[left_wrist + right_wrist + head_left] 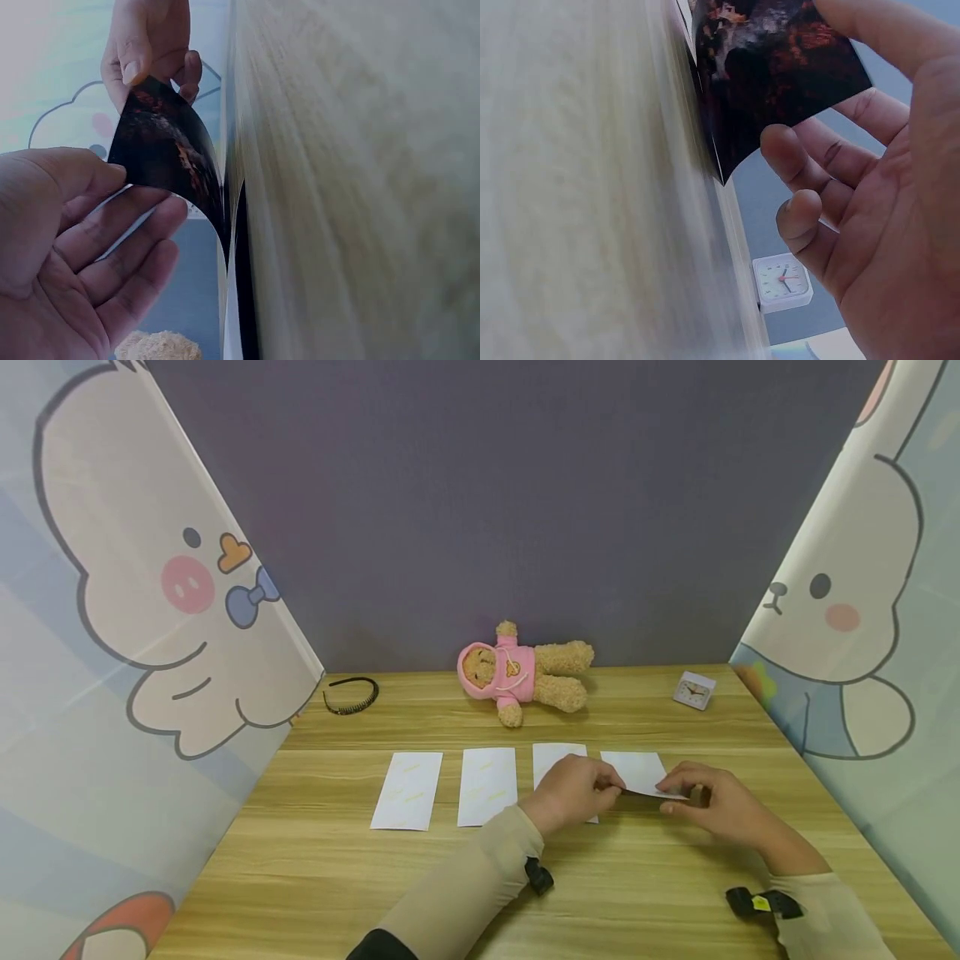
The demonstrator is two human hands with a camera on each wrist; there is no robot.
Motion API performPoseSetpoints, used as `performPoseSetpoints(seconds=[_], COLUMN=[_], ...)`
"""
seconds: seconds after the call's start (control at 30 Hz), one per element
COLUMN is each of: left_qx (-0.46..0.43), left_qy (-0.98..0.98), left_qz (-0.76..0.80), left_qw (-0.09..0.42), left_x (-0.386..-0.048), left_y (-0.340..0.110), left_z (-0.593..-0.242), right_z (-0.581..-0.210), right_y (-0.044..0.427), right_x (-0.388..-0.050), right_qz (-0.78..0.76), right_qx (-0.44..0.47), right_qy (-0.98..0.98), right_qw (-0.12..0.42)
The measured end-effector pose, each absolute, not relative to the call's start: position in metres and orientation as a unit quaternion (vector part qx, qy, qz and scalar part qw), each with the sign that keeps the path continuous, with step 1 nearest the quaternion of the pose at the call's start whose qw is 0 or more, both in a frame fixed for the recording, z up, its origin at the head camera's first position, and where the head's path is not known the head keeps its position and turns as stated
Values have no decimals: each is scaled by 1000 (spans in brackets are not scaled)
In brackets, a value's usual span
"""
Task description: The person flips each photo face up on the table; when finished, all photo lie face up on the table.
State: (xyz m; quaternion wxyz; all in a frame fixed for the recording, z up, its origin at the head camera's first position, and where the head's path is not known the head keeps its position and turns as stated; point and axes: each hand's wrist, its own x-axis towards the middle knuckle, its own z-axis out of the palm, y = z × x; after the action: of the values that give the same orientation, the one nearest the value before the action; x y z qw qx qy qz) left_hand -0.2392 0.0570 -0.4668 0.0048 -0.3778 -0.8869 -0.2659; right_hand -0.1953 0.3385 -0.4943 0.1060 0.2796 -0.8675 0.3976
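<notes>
Rightmost sheet (634,771) is pinched at its near corners by the left hand (573,791) and right hand (716,803), its near edge being raised above the wooden table (300,868).

Glossy black-and-orange printed sheet (160,142), pinched at 2 corners by left hand (66,259) and right hand (152,41), curving toward pale wood-grained tabletop (360,165).

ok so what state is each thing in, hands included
rightmost card, near edge lifted, dark underside showing
left hand, pinching that edge's left end
right hand, pinching that edge's right end
two leftmost cards, flat, white side up
third card, white side up, partly hidden
teddy bear, on its back, hood up
clock, standing
headband, lying down
</notes>
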Motion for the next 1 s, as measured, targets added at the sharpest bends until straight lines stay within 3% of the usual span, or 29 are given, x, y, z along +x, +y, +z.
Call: performPoseSetpoints(seconds=[0.37, 1.0], left_qx=[-391, -382], left_qy=[-878, -864], left_qz=[-271, -319], left_qw=[48, 74], left_x=[-238, -230], left_y=[53, 49], left_z=[-455, -440], right_z=[-496, -492], right_y=[341, 339], right_x=[-198, -195], right_qz=[359, 328], right_qx=[268, 214], right_qy=[-880, -905], right_qw=[160, 165])
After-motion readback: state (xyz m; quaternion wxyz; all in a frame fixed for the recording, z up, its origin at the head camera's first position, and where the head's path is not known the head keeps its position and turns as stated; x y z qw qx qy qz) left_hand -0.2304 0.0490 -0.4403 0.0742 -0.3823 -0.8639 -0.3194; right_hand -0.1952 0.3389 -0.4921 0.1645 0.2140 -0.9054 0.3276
